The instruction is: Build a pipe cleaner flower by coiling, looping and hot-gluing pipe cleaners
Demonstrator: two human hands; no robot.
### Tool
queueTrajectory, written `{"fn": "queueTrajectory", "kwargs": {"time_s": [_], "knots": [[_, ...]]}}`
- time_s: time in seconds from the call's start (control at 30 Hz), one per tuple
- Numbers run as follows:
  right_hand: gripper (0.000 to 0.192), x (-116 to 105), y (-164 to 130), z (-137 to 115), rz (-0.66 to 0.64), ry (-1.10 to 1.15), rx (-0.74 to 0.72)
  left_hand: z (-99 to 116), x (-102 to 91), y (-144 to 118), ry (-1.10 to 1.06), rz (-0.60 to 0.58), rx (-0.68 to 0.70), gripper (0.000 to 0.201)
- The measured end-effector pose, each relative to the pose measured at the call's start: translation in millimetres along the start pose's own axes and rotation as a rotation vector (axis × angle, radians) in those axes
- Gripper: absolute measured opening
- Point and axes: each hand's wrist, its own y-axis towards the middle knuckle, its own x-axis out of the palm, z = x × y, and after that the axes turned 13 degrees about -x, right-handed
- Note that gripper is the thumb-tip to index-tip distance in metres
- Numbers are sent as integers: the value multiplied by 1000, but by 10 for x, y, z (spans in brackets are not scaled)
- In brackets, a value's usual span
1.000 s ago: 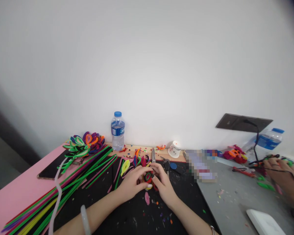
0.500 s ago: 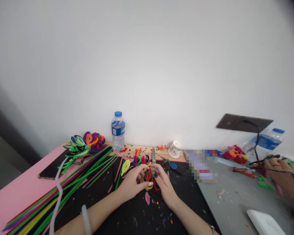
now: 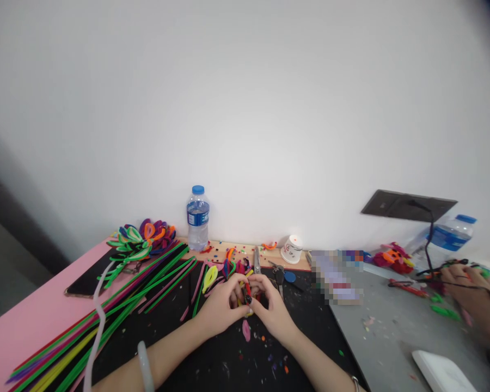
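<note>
Both my hands meet over the black mat (image 3: 188,359), fingers curled around a small red pipe cleaner piece (image 3: 247,287). My left hand (image 3: 224,306) pinches it from the left side. My right hand (image 3: 271,306) closes on it from the right, thumb pressed near its lower end. The fingers hide part of the piece. Just below them lies a pink pipe cleaner loop (image 3: 246,330). Beyond the left hand are a yellow loop (image 3: 209,279) and other bent pieces. Scissors (image 3: 257,260) lie behind the hands.
Long pipe cleaners (image 3: 118,313) and a green-and-purple looped bundle (image 3: 134,242) lie left, by a phone (image 3: 85,275). A water bottle (image 3: 198,223), paper cup (image 3: 291,249) and keys (image 3: 278,274) stand or lie behind. At right, another person's hand (image 3: 471,288) works over the grey table (image 3: 375,348).
My hands have drawn closer together around the red piece. My right thumb has moved left and down, toward the left thumb. The red piece now stands more upright between the fingers.
</note>
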Motion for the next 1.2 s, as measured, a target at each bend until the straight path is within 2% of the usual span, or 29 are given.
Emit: {"fn": "queueTrajectory", "kwargs": {"time_s": [0.23,0.47,0.77,1.2], "knots": [[31,-11,-11,39,18,87,-10,-27,13,-5,-17,4,-7,45],[34,-25,-23,73,27,137,5,-8,7,-12,58,100,-3,45],[35,-23,-21,49,17,147,16,41,-7,-24,61,83,-8,37],[36,-36,-30,67,5,148,22,19,8,-15,33,73,-6,39]]}}
